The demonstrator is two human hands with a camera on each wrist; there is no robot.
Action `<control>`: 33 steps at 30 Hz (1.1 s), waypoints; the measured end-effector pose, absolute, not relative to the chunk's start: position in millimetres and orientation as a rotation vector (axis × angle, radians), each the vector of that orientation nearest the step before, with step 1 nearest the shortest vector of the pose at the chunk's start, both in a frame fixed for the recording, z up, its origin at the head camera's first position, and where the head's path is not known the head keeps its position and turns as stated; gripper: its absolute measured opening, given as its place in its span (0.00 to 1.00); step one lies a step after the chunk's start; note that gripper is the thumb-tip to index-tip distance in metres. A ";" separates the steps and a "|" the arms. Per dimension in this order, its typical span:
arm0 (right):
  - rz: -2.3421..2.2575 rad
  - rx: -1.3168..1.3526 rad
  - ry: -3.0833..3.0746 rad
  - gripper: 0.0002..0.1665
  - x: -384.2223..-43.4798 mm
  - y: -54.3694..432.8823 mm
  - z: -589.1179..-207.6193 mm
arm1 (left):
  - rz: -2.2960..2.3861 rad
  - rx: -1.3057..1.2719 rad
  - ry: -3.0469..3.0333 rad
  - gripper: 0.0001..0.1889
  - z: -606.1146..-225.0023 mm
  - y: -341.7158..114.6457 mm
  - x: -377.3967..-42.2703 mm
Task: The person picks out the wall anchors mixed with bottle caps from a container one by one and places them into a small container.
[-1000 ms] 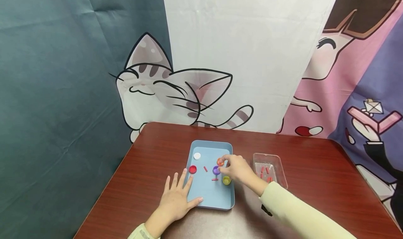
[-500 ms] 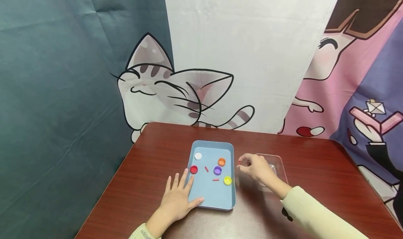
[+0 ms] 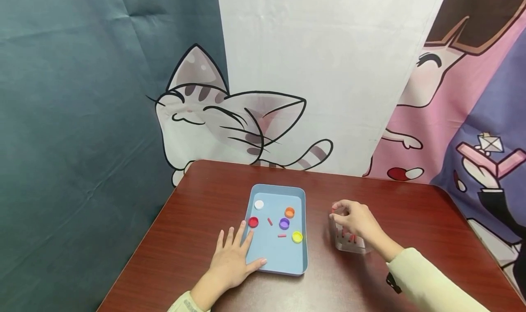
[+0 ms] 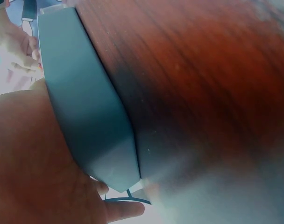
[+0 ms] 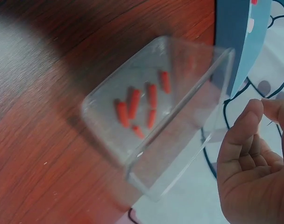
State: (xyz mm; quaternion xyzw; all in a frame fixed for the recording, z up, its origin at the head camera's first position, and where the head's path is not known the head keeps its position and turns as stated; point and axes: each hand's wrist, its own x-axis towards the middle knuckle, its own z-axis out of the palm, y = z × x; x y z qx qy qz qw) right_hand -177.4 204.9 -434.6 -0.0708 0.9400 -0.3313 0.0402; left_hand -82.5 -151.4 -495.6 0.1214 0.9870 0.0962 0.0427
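Observation:
My right hand (image 3: 355, 218) is over the near-left part of a clear plastic box (image 3: 353, 248), thumb and forefinger pinching a small red stick (image 3: 333, 210) that is mostly hidden by the fingertips. Several similar red sticks (image 5: 134, 103) lie on the box floor in the right wrist view. Left of the box stands a blue tray (image 3: 275, 259). My left hand (image 3: 230, 259) rests at its left rim, fingers spread and straight. Inside the tray are a white cap (image 3: 259, 204), a red cap (image 3: 253, 222), an orange cap (image 3: 289, 212), a purple cap (image 3: 284, 224) and a yellow cap (image 3: 297, 237).
Two red sticks, one slanted stick (image 3: 270, 221) and one level stick (image 3: 281, 235), lie between the caps. Everything stands on a dark red wooden table (image 3: 197, 211). Behind it hangs a cloth backdrop (image 3: 328, 74) printed with a cartoon cat.
My right hand has moved right, from above the orange and purple caps to the clear box, carrying the red stick. The left hand stays at the tray's rim.

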 end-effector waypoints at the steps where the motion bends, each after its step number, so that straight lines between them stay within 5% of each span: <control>1: -1.012 -0.222 2.880 0.15 -178.2 207.5 -436.0 | 0.289 0.368 3.017 0.48 -495.8 -151.3 -82.3; 33: -1.050 -0.255 2.887 0.17 -185.3 223.3 -455.6 | 0.276 0.364 3.017 0.48 -498.3 -150.6 -81.6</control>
